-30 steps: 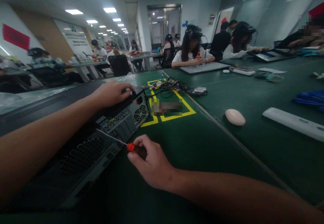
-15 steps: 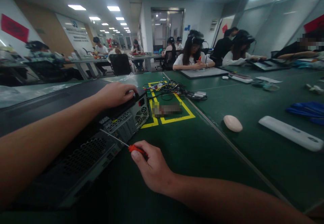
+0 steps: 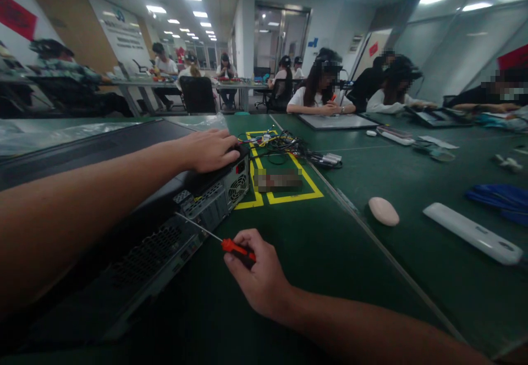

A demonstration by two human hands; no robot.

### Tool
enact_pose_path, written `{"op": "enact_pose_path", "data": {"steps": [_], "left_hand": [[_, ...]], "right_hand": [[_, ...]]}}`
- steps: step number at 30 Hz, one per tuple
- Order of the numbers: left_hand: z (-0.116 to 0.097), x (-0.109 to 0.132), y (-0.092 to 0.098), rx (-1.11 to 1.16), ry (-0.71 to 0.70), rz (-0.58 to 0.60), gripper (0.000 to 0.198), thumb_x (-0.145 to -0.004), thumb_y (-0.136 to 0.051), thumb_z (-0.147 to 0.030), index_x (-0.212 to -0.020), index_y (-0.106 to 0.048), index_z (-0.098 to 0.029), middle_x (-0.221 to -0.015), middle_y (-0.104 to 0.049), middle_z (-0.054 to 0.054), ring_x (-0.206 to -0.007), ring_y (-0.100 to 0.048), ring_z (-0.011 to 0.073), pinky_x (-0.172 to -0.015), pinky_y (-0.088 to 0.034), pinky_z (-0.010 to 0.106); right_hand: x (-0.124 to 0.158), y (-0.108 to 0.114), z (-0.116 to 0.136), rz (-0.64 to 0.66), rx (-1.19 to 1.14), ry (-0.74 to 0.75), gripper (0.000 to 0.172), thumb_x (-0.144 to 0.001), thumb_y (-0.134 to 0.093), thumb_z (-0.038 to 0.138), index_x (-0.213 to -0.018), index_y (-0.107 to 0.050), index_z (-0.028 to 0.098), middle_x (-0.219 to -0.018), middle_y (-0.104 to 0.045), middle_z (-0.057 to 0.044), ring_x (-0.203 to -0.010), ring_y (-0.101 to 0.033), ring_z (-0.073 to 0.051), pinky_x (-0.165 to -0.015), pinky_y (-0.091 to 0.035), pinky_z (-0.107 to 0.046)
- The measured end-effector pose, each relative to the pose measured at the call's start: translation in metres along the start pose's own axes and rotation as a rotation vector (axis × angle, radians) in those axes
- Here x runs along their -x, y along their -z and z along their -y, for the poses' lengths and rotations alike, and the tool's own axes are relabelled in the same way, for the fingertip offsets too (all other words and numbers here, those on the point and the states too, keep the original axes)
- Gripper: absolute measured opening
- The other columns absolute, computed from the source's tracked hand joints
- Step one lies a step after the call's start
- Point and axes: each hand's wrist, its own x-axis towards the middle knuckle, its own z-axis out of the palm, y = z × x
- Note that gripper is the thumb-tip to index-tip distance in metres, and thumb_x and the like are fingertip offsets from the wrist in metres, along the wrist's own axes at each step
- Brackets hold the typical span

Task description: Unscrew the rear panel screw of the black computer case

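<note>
A black computer case (image 3: pixel 144 255) lies on the green table at the left, its metal rear with a round fan grille facing right. My left hand (image 3: pixel 212 149) rests on the top of the case near the rear corner, fingers bent over the edge. My right hand (image 3: pixel 262 271) holds a screwdriver (image 3: pixel 239 251) by its red and black handle. The thin shaft points up and left to the rear edge of the case. Whether the tip sits in a screw cannot be made out.
Behind the case lies a bundle of cables (image 3: pixel 289 144) by yellow tape (image 3: pixel 295 197). At the right are a pinkish oval object (image 3: pixel 383 211), a long white device (image 3: pixel 472 233) and blue material (image 3: pixel 499 193). People sit at tables further back.
The view has shifted a little. My left hand lies flatter on the case, its fingers further along the rear corner. My right hand still holds the screwdriver against the case.
</note>
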Motion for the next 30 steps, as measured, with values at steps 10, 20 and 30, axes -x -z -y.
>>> {"op": "enact_pose_path", "data": {"steps": [10,20,30], "left_hand": [[-0.01,-0.027,-0.009,0.201,-0.018,0.028,0.083,-0.096,-0.048,-0.06,-0.165,-0.054,-0.014,-0.161,-0.061,0.019,-0.147,-0.056,0.0372,-0.123,-0.041,0.046],[-0.009,-0.029,-0.012,0.297,-0.022,-0.069,0.071,-0.092,-0.054,-0.048,-0.154,-0.065,-0.016,-0.147,-0.068,0.019,-0.136,-0.06,0.0401,-0.113,-0.048,0.053],[-0.011,-0.017,-0.008,0.222,-0.044,-0.113,0.068,-0.101,-0.046,-0.048,-0.162,-0.061,-0.019,-0.158,-0.065,0.014,-0.142,-0.061,0.0324,-0.12,-0.046,0.044]], "right_hand": [[-0.001,0.006,-0.001,-0.075,0.118,0.0,0.015,-0.098,-0.07,0.029,-0.11,-0.074,0.021,-0.097,-0.072,-0.004,-0.086,-0.067,-0.021,-0.08,-0.053,-0.035],[-0.008,0.02,0.019,0.044,0.097,-0.15,0.015,-0.1,-0.066,0.035,-0.103,-0.072,0.021,-0.085,-0.071,-0.002,-0.075,-0.067,-0.02,-0.068,-0.052,-0.032],[-0.014,0.015,-0.002,-0.02,0.093,0.043,0.01,-0.097,-0.068,0.028,-0.105,-0.062,0.024,-0.086,-0.073,0.0,-0.074,-0.07,-0.019,-0.068,-0.052,-0.031]]}}
